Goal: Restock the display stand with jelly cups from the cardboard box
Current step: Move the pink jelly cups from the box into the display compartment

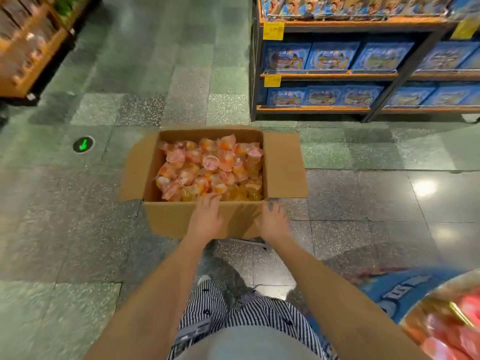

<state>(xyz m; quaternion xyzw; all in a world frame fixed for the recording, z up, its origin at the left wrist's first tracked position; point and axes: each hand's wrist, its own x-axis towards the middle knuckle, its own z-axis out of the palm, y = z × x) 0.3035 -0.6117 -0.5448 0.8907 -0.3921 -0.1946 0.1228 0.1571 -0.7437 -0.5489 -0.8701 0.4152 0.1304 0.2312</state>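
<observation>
Open brown cardboard box point(181, 219) on the grey tiled floor point(78, 229), its flaps spread left and right. Orange-pink plastic jelly cups point(207, 167) are heaped inside it. Left hand point(205, 216) over the box's near wall, fingertips on the cups; right hand point(272, 222) at its near right corner. Behind and right of the box: orange-and-grey metal shelving rack point(327, 75) holding blue cartons point(332, 57). Left of the box: round green arrow floor marker point(83, 144). Far behind-left: brown wooden stand point(31, 48). Nearer than the box, to its right: blue-walled round display stand point(389, 300).
</observation>
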